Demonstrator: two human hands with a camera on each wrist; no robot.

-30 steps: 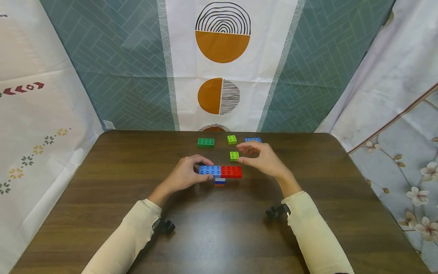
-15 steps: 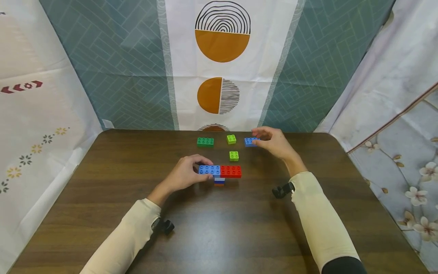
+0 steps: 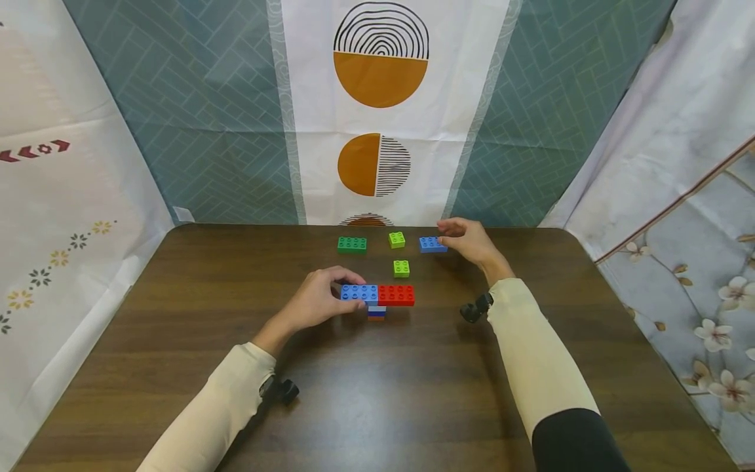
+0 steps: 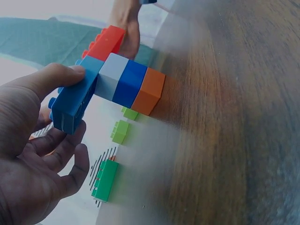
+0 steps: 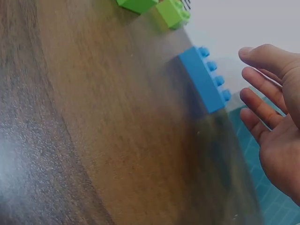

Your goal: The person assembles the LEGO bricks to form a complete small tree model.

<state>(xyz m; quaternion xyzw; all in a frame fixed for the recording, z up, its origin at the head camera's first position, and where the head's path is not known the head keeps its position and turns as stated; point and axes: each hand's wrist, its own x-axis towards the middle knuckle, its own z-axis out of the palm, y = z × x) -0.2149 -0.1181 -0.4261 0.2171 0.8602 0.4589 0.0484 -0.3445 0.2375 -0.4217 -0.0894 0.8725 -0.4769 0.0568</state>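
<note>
My left hand (image 3: 320,298) grips the blue brick (image 3: 358,294) between thumb and fingers. That brick and a red brick (image 3: 396,295) lie side by side on top of a short stack. In the left wrist view the stack has a light grey brick (image 4: 111,77), a dark blue one (image 4: 130,84) and an orange one (image 4: 149,92). Beside a loose blue brick (image 3: 432,244) at the back, my right hand (image 3: 470,243) is held with fingers apart. The right wrist view shows that hand (image 5: 281,103) holding nothing, with a gap to the blue brick (image 5: 202,79).
A dark green brick (image 3: 352,245) and a lime brick (image 3: 397,240) lie near the back edge of the wooden table (image 3: 377,393). Another lime brick (image 3: 401,269) is just behind the red one. Cloth (image 3: 236,131) hangs behind the table.
My right hand has moved back and right from beside the nearer lime brick to the loose blue brick. My left hand keeps its grip in the same place.
</note>
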